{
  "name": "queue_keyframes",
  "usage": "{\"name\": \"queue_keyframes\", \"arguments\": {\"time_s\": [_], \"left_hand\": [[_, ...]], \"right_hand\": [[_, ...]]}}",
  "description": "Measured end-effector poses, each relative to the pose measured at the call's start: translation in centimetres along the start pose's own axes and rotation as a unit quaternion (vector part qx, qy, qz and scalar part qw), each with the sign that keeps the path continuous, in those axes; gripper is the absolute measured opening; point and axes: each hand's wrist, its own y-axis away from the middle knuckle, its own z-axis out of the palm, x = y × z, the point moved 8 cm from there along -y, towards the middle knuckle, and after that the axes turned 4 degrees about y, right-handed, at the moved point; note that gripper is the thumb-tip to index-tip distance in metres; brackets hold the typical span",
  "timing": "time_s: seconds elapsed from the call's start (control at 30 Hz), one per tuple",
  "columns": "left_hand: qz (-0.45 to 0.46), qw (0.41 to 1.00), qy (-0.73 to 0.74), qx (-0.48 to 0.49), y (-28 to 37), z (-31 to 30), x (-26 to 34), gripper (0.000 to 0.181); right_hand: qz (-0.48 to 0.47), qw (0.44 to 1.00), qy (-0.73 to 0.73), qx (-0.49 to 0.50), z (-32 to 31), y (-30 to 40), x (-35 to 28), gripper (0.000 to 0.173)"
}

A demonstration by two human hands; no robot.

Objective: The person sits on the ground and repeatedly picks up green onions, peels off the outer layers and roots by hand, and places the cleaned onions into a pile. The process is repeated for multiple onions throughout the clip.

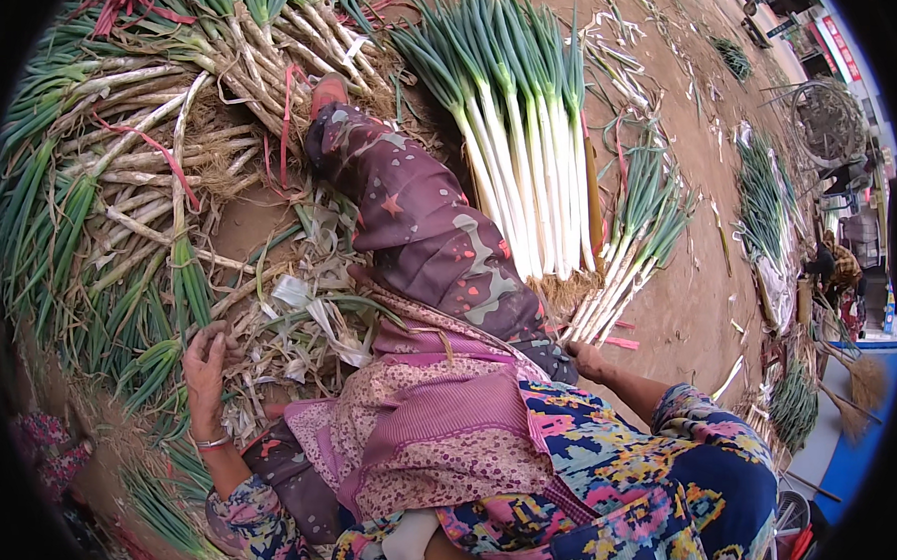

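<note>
My left hand (208, 369), with a bracelet at the wrist, is at the edge of a pile of untrimmed green onions (143, 173). Its fingers are apart and slightly bent, and nothing shows in its grasp. Beside it lie peeled skins and dry leaves (294, 354). On the other side of my leg, my right hand (589, 362) is by the root ends of a small group of green onions (627, 250). My knee partly covers its fingers, so any grip is hidden. A row of clean, white-stemmed green onions (526, 156) lies next to that group, roots towards me.
Red ties (146, 147) lie across the untrimmed pile. My outstretched leg (430, 206) separates the pile from the clean row. Farther right on the dirt ground (697, 299) lies another green onion bundle (764, 206). Another person (842, 266) is at the far right, near brooms (866, 382).
</note>
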Motion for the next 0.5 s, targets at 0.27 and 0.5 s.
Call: {"name": "queue_keyframes", "arguments": {"time_s": [0.27, 0.5], "left_hand": [[-0.008, 1.0, -0.022, -0.007, 0.3, -0.1, -0.4, 0.032], [0.008, 1.0, -0.018, -0.014, -0.2, 0.0, 0.1, 0.031]], "right_hand": [[-0.185, 0.942, 0.27, -0.07, 6.0, -4.1, 11.3, 0.025], [-0.356, 0.886, 0.298, -0.005, -0.4, -10.9, -7.8, 0.018]]}}
